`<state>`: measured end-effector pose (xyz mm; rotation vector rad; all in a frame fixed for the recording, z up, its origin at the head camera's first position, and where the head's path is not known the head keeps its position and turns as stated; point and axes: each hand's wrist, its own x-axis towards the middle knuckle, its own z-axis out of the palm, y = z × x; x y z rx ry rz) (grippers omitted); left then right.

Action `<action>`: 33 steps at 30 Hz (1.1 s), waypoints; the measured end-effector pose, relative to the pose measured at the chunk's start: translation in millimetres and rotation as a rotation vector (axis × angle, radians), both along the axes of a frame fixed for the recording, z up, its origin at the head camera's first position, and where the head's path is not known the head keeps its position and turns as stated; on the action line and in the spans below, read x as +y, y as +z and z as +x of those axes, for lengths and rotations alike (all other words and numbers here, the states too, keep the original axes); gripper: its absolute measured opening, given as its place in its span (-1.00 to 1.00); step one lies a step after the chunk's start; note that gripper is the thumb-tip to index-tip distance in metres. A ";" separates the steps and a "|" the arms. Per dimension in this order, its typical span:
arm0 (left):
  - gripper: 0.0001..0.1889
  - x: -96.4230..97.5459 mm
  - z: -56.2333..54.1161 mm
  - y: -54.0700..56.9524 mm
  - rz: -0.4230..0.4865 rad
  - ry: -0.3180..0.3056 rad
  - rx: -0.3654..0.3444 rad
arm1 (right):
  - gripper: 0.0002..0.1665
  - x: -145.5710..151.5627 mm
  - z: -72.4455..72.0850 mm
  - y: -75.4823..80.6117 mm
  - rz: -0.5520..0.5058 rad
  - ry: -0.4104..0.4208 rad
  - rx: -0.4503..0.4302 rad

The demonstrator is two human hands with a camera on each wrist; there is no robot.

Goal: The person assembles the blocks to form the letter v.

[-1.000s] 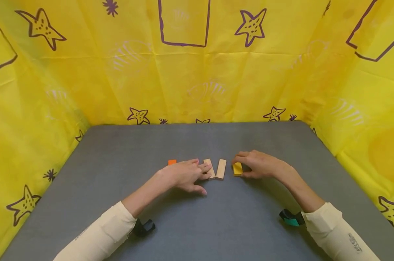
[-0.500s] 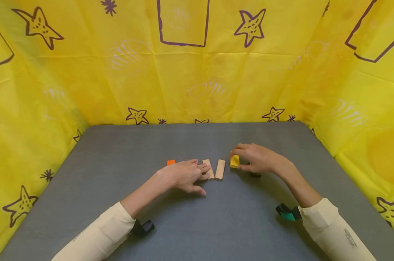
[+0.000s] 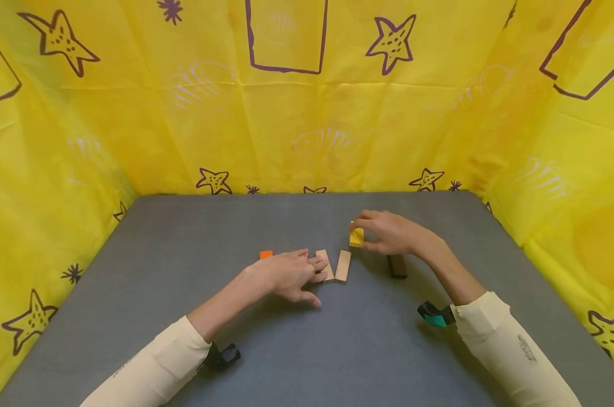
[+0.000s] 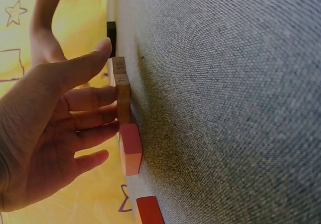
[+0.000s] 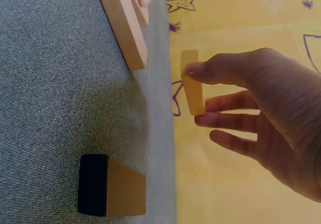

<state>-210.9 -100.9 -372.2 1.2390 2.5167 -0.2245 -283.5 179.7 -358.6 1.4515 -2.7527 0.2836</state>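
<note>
My right hand pinches a yellow wooden block between thumb and fingertips. The right wrist view shows this block raised above the table. Palm down, my left hand stretches over the middle of the row, its fingertips at a plain wood block. A second plain block stands close on the right, slightly angled to the first. Under the left hand a pink block is mostly hidden from the head view, and an orange block shows behind the hand's left side.
A dark brown block lies on the grey table below my right wrist. Yellow patterned cloth walls in the back and both sides. Black straps are worn near each cuff.
The right hand has carried the yellow block up and leftward, away from its spot at the row's right. The dark brown block has come into view. My left hand stays put.
</note>
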 end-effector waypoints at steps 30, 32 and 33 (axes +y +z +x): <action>-0.25 4.1 -3.9 2.7 -0.023 -0.028 0.011 | -0.58 -15.1 -24.5 -29.4 0.095 -0.057 -0.158; -0.25 3.9 -3.4 2.3 -0.021 -0.031 0.004 | -0.59 -14.9 -22.6 -28.8 0.091 -0.042 -0.164; -0.25 3.9 -3.1 2.0 -0.020 -0.031 0.001 | -0.59 -14.8 -21.6 -28.8 0.090 -0.039 -0.162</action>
